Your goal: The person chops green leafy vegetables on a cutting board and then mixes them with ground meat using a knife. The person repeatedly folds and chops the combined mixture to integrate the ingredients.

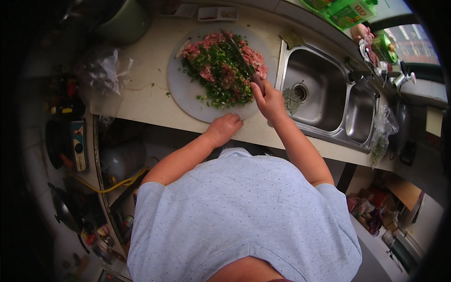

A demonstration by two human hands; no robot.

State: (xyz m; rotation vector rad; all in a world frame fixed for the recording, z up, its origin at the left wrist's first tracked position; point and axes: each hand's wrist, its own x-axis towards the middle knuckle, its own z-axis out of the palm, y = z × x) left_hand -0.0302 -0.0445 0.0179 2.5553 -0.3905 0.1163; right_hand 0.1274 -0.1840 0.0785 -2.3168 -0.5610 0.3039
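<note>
My right hand grips the dark handle of a knife, whose blade lies over a heap of minced meat and chopped green onions. The heap spreads across a round white cutting board on the countertop. My left hand rests at the board's near edge, its fingers bent; whether they grip the rim cannot be told. A small pale sliver lies at the board's upper left.
Right of the board is a steel double sink with a green scrap near its drain. Clear plastic bags lie at the counter's left. A divided white dish and a green pot stand behind.
</note>
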